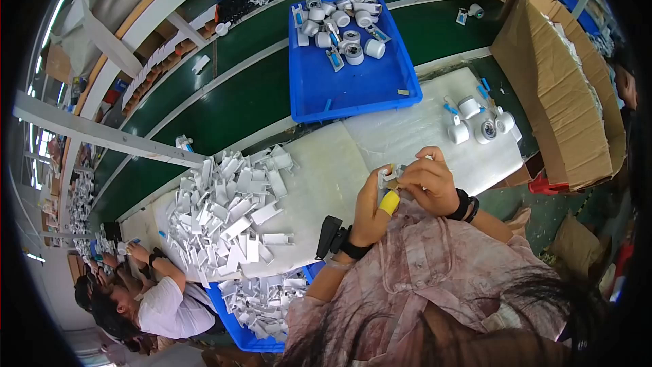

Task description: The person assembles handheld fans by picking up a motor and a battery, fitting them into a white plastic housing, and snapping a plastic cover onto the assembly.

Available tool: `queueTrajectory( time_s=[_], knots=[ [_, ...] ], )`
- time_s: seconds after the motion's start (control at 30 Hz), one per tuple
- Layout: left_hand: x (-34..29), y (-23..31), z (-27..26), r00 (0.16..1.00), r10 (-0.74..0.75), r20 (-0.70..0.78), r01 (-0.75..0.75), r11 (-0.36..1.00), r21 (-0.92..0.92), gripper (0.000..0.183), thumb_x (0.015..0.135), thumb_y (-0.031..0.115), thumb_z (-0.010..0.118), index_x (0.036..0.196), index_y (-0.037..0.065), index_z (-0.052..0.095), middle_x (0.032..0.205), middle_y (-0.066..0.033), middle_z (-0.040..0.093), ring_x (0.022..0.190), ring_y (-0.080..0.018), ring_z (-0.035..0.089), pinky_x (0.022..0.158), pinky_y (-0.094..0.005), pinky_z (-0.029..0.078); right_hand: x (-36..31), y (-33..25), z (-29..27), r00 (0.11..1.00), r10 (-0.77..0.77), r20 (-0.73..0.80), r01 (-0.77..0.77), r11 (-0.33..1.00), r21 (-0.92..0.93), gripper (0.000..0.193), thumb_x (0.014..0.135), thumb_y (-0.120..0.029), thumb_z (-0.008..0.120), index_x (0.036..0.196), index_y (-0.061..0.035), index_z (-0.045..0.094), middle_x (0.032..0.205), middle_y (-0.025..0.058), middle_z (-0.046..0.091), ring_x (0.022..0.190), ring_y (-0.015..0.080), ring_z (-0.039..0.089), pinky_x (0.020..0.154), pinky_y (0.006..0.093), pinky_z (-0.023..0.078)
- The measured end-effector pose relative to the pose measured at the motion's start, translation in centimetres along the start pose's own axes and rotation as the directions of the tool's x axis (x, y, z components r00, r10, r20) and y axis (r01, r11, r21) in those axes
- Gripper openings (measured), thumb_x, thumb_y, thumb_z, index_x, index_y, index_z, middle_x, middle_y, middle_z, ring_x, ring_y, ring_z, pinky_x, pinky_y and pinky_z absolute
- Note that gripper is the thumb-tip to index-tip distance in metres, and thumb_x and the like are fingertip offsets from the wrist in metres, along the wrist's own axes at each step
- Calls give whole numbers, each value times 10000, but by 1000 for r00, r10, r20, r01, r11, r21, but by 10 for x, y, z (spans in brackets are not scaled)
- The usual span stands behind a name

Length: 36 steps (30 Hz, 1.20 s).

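Close to my body, both hands meet over the table's near edge. My left hand point(370, 216) is closed around a small white plastic part point(388, 175), mostly covered by fingers; a yellow sleeve point(390, 202) wraps the thumb. My right hand point(432, 189) pinches at the same part from the other side, its fingertips touching it. What exactly sits between the fingertips is too small to tell. Ahead and to the right, several round white fittings point(458, 131) with blue-marked strips rest on the pale work mat point(326, 156).
A blue tray point(353, 105) of similar round fittings stands beyond my hands. Left lies a heap of white plastic brackets point(227, 204), with a blue bin point(238, 329) of more below. A cardboard box point(543, 88) stands at right; a green conveyor point(238, 95) runs behind. A co-worker point(170, 306) works at left.
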<state>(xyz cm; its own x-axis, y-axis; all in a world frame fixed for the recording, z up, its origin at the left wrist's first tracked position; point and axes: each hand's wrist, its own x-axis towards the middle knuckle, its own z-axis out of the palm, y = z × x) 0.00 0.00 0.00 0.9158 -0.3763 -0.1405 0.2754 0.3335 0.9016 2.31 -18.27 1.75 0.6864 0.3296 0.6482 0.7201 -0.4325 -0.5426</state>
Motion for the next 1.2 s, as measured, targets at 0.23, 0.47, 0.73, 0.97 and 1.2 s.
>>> queueTrajectory(
  time_s=[0.23,0.47,0.73,0.97,1.2],
  knots=[
    [1,-4,8,978,193,-73,-155,919,361,376,901,98,556,1243,-39,480,1042,-164,618,933,-229,612,819,-321,475,5,-2,-5,999,-34,29,35,998,-43,219,690,-44,770,874,-119,678,836,-15,642,780,145,600,880,384,388],
    [1,-4,8,977,203,-63,-170,924,341,368,921,109,546,1254,-30,474,960,-125,616,768,-162,597,685,-285,479,5,-4,-5,999,-28,38,30,998,-60,221,686,-39,765,871,-122,676,814,-19,631,772,141,595,874,380,388],
    [2,-9,8,974,211,-77,-182,944,276,349,931,101,538,1254,-21,484,844,-69,592,591,-92,527,534,-242,422,7,-6,-1,999,-23,33,25,998,-64,222,682,-14,750,860,-114,663,773,-11,609,749,150,589,858,376,394],
    [2,-15,5,962,259,-90,-211,909,359,290,992,129,485,1228,-41,484,714,-12,532,575,-64,481,508,-212,395,8,-6,1,998,-38,60,41,998,-57,206,681,-1,734,843,-88,641,761,17,598,720,182,573,821,370,414],
    [2,-9,3,972,196,-126,-128,901,415,277,948,121,521,1184,-21,546,832,-140,621,655,-182,585,599,-301,470,7,-1,6,997,-25,69,27,999,-28,193,684,9,719,839,-69,633,774,27,606,722,187,576,812,376,438]
  ],
)
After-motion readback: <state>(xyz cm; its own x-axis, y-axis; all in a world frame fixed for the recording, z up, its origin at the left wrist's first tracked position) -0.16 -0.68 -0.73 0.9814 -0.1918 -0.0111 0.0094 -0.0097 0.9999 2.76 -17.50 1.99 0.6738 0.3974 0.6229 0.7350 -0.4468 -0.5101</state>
